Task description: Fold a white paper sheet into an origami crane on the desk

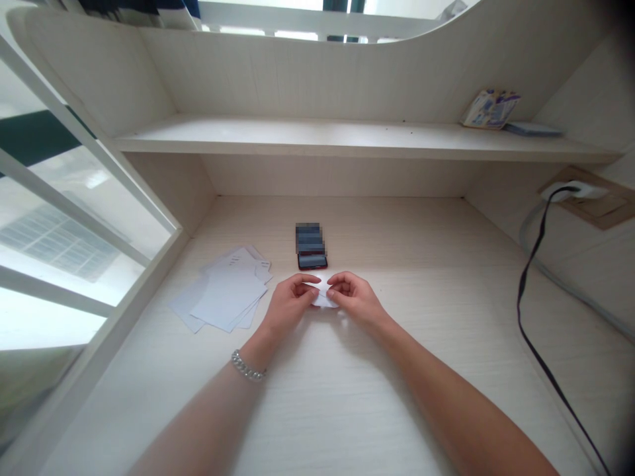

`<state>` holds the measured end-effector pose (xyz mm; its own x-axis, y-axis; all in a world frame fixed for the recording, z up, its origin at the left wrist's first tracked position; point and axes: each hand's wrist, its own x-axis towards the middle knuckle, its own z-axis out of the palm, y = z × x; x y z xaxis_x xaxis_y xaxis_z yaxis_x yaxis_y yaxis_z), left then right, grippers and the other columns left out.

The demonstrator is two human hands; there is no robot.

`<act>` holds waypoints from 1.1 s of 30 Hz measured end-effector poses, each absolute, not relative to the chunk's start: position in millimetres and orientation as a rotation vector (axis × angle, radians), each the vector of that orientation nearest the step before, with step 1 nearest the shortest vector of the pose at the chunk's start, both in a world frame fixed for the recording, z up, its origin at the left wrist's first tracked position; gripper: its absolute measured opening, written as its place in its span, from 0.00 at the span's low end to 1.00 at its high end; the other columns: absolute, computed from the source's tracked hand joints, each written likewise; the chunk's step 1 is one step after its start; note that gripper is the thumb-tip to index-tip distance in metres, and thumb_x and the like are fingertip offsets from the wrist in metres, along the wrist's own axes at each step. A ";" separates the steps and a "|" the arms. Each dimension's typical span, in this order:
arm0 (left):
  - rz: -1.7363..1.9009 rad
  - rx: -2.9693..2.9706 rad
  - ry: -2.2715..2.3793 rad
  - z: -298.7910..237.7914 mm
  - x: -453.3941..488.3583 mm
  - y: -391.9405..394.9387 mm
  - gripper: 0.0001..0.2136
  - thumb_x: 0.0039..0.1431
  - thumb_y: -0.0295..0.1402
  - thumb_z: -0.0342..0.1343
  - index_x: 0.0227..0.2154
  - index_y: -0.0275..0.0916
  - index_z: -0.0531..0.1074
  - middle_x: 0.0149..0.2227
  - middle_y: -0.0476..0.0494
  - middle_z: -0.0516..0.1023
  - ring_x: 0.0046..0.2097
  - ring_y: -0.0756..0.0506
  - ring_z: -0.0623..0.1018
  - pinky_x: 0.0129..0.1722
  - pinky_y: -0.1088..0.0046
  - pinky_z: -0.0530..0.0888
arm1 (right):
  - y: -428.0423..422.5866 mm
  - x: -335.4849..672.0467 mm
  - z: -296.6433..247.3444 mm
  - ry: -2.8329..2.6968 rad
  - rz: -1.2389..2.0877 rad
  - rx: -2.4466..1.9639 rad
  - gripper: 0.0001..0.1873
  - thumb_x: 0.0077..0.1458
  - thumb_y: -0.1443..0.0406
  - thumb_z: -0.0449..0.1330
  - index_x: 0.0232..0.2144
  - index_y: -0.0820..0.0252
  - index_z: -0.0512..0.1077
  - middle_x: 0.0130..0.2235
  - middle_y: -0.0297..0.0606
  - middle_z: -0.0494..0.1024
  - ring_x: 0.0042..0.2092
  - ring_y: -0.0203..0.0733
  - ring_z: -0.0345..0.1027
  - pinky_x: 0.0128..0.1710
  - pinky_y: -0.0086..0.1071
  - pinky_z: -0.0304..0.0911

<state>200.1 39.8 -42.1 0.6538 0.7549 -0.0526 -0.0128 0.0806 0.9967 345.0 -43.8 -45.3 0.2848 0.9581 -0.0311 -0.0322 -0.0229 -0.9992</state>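
Bright lt. blows out left of & beyond phone (313,260), its screen pixelated; left hand (292,299) & right hand (357,297) cast soft shadows this side; far rt. of it, frame edge dark, blurry.

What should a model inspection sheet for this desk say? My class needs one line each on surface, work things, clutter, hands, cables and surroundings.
Surface: pale wood-grain desktop
Work things: small folded white paper between the hands; overlapping white paper sheets fanned to the left
Clutter: dark rectangular phone with red edge, lying just beyond the hands
Hands: left hand, silver chain-link bracelet on its wrist, and right hand both pinch the paper
Cables: black cable from a white plug; grey cable, both at right
Surroundings: cream wooden shelf bearing a colourful printed packet; white bars at left
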 end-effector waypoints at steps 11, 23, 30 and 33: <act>0.612 1.182 0.718 -36.7 200.1 42.9 0.10 0.46 0.30 0.56 0.34 0.34 0.72 0.29 0.44 0.75 0.31 0.48 0.75 0.30 0.71 0.76 | -43.7 344.9 -43.3 -0.952 1.005 -1.334 0.13 0.44 0.62 0.62 0.32 0.60 0.65 0.26 0.32 0.70 0.27 0.34 0.63 0.26 0.28 0.57; 0.615 1.388 0.666 -39.8 197.8 40.8 0.12 0.44 0.27 0.57 0.36 0.34 0.72 0.29 0.44 0.77 0.30 0.48 0.76 0.32 0.71 0.75 | -43.3 344.3 -43.3 -0.963 0.984 -1.347 0.12 0.44 0.62 0.63 0.31 0.59 0.65 0.25 0.31 0.70 0.26 0.34 0.63 0.25 0.28 0.57; 0.671 1.464 0.744 -39.6 199.6 39.6 0.09 0.47 0.31 0.55 0.33 0.36 0.73 0.25 0.48 0.75 0.28 0.50 0.74 0.28 0.73 0.75 | -43.7 345.0 -43.3 -0.980 0.965 -1.365 0.12 0.44 0.62 0.62 0.31 0.59 0.65 0.26 0.32 0.69 0.26 0.34 0.62 0.24 0.28 0.57; 0.657 1.449 0.740 -38.3 199.9 38.9 0.10 0.48 0.33 0.55 0.33 0.36 0.74 0.29 0.46 0.76 0.29 0.49 0.74 0.29 0.73 0.75 | -44.0 344.3 -42.6 -0.979 0.966 -1.365 0.12 0.44 0.61 0.62 0.31 0.59 0.65 0.27 0.32 0.70 0.27 0.34 0.63 0.25 0.29 0.58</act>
